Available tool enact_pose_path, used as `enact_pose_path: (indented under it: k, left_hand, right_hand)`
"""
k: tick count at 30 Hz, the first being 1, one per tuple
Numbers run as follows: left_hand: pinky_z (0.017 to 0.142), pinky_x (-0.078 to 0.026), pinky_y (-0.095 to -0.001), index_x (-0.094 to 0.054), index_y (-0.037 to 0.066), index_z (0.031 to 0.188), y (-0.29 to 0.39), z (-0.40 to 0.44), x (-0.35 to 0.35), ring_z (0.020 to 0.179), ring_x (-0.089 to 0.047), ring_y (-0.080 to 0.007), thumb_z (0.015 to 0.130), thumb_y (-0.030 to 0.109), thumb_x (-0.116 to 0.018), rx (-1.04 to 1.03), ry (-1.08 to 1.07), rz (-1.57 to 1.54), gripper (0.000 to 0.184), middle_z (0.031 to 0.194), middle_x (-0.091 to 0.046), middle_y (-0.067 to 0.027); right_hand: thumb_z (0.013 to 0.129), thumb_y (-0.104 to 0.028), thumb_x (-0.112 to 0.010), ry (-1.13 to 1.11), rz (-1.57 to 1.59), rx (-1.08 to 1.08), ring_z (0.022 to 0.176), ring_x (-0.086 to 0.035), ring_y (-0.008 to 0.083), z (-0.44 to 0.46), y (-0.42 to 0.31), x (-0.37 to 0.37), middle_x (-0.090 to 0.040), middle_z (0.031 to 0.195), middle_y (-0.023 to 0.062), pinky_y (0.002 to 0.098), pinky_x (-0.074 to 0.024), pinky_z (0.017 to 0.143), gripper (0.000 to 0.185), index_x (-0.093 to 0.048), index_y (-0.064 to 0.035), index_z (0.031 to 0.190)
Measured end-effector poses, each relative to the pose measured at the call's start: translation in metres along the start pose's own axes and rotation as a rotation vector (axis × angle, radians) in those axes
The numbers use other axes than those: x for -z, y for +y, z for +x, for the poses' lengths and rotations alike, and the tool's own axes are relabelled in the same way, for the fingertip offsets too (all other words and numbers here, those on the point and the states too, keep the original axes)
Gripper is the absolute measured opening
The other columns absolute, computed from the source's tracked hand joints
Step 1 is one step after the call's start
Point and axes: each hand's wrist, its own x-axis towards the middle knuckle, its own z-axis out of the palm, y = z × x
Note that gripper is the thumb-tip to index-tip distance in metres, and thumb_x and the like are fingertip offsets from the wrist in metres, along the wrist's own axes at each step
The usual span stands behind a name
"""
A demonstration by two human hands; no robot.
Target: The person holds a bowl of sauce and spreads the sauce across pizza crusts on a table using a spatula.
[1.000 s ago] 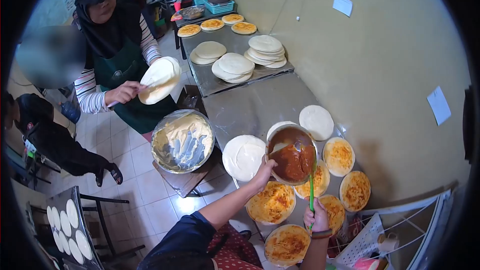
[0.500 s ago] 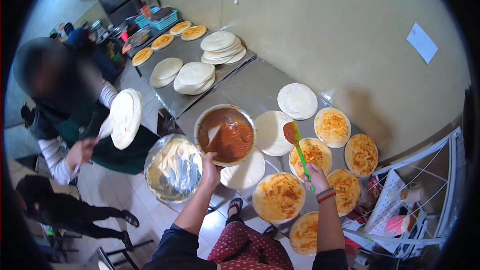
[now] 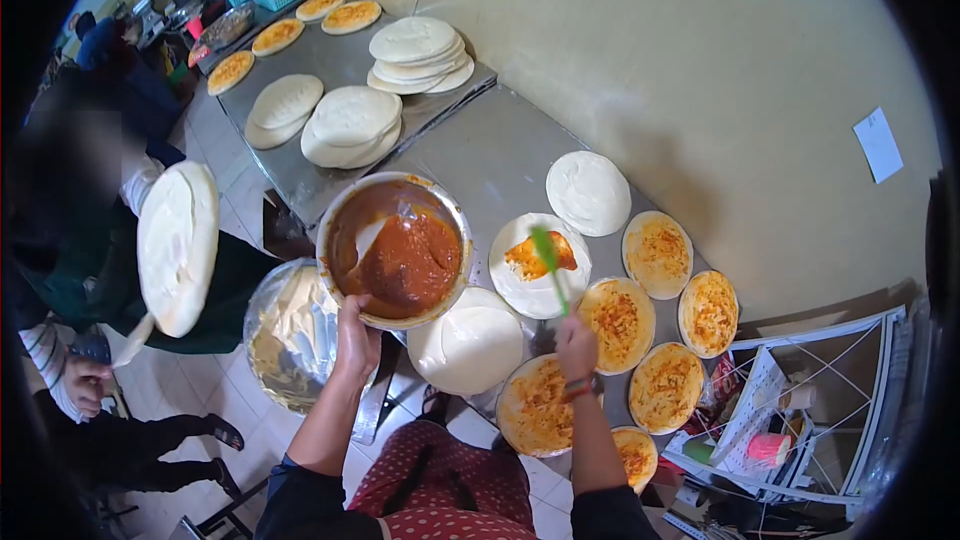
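Note:
My left hand (image 3: 357, 342) grips a metal bowl (image 3: 343, 225) by its near rim, and the bowl is tilted toward me. Inside lies chunky red-orange sauce (image 3: 418, 252). In my right hand (image 3: 577, 348) is a green spatula (image 3: 545, 248), blurred by motion. Its head is over a round flatbread (image 3: 520, 287) with a pale spread, where a patch of red sauce (image 3: 560, 253) now shows. Nearer me lies a white-coated flatbread (image 3: 470, 350), and another (image 3: 588, 193) sits by the wall. Sauce-covered flatbreads (image 3: 617, 325) surround my right hand.
A co-worker (image 3: 80, 240) at left holds up a pale flatbread (image 3: 178, 248) and a spatula. A bowl of pale cream (image 3: 290, 325) stands below my bowl. Plain flatbreads are stacked (image 3: 415, 45) on the far metal table (image 3: 235, 105). A wire rack (image 3: 880, 380) stands at right.
The sauce-laden spatula has moved left and down onto the pale flatbread, leaving red sauce there. My view has shifted; the co-worker and their flatbread appear farther left.

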Motion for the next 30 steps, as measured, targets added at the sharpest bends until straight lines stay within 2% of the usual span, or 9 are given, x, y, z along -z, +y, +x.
enact_pose_path:
  k: [4,8,13,16,19,23,26,28,30]
  left_hand:
    - [0.095,-0.029,-0.0341,-0.042,0.001,0.111,0.005,-0.020,-0.003,0.106,-0.044,-0.0201,0.076,0.018,-0.044,0.002,0.040,-0.074,0.039,0.113,-0.048,-0.0077]
    - [0.097,-0.027,-0.0354,-0.042,0.001,0.112,0.011,-0.057,-0.001,0.108,-0.043,-0.0211,0.075,0.019,-0.044,0.014,0.085,-0.126,0.041,0.113,-0.048,-0.0084]
    - [0.094,-0.032,-0.0370,-0.041,-0.001,0.108,-0.030,-0.095,0.036,0.105,-0.045,-0.0219,0.075,0.018,-0.044,-0.131,0.213,-0.174,0.038,0.111,-0.047,-0.0108]
    - [0.094,-0.030,-0.0387,-0.038,-0.001,0.110,-0.044,-0.131,0.031,0.107,-0.042,-0.0224,0.075,0.017,-0.043,-0.124,0.222,-0.242,0.040,0.113,-0.045,-0.0107]
    - [0.095,-0.029,-0.0381,-0.037,0.001,0.112,-0.062,-0.155,0.022,0.108,-0.041,-0.0225,0.074,0.017,-0.044,-0.177,0.308,-0.269,0.042,0.115,-0.044,-0.0094]
    - [0.096,-0.028,-0.0371,-0.038,0.001,0.114,-0.089,-0.167,0.025,0.109,-0.041,-0.0224,0.074,0.017,-0.044,-0.158,0.263,-0.330,0.043,0.115,-0.045,-0.0093]
    - [0.095,-0.030,-0.0389,-0.039,0.001,0.114,-0.091,-0.173,0.011,0.110,-0.041,-0.0233,0.074,0.017,-0.043,-0.167,0.246,-0.282,0.044,0.116,-0.045,-0.0092]
    - [0.093,-0.031,-0.0411,-0.038,0.001,0.115,-0.087,-0.175,0.003,0.109,-0.042,-0.0237,0.074,0.019,-0.042,-0.150,0.271,-0.223,0.045,0.116,-0.045,-0.0093]
    - [0.092,-0.032,-0.0422,-0.037,0.001,0.115,-0.078,-0.175,-0.007,0.109,-0.042,-0.0239,0.074,0.020,-0.042,-0.151,0.295,-0.220,0.046,0.116,-0.044,-0.0098]
  right_hand:
    - [0.080,-0.019,-0.044,-0.028,-0.156,0.036,0.060,-0.055,0.0364,0.044,-0.005,-0.002,-0.057,0.067,0.0176,0.0446,-0.0429,0.051,0.019,-0.057,-0.0064,0.076]
    - [0.080,-0.023,-0.044,-0.277,-0.240,0.177,0.064,-0.055,0.0355,-0.003,-0.035,0.015,-0.058,0.073,0.0171,0.0461,-0.0440,0.057,0.026,-0.055,-0.0168,0.103]
    - [0.079,-0.018,-0.046,-0.174,-0.184,0.275,0.063,-0.055,0.0358,0.009,0.034,0.049,-0.057,0.069,0.0176,0.0452,-0.0433,0.056,0.030,-0.052,-0.0182,0.109]
    - [0.079,-0.016,-0.046,-0.147,-0.291,0.174,0.064,-0.056,0.0348,0.031,0.048,0.074,-0.057,0.067,0.0184,0.0437,-0.0435,0.055,0.028,-0.054,-0.0125,0.105]
    - [0.079,-0.017,-0.048,-0.251,-0.344,0.239,0.064,-0.055,0.0366,-0.013,0.058,0.069,-0.056,0.068,0.0190,0.0446,-0.0428,0.056,0.025,-0.056,-0.0156,0.102]
    - [0.081,-0.019,-0.046,-0.233,0.006,0.388,0.062,-0.053,0.0383,-0.047,0.070,0.057,-0.055,0.067,0.0199,0.0445,-0.0421,0.054,0.024,-0.056,-0.0132,0.102]
    - [0.081,-0.020,-0.045,-0.100,0.014,0.295,0.061,-0.055,0.0370,-0.008,0.068,0.050,-0.056,0.067,0.0188,0.0449,-0.0425,0.053,0.021,-0.058,-0.0122,0.096]
    - [0.078,-0.014,-0.047,-0.070,-0.150,0.060,0.065,-0.057,0.0342,0.012,0.046,0.057,-0.057,0.067,0.0173,0.0451,-0.0433,0.056,0.013,-0.057,-0.0081,0.084]
    - [0.078,-0.014,-0.046,-0.161,-0.231,0.178,0.063,-0.057,0.0340,-0.002,0.052,0.028,-0.058,0.068,0.0175,0.0450,-0.0443,0.057,0.016,-0.056,-0.0107,0.091]
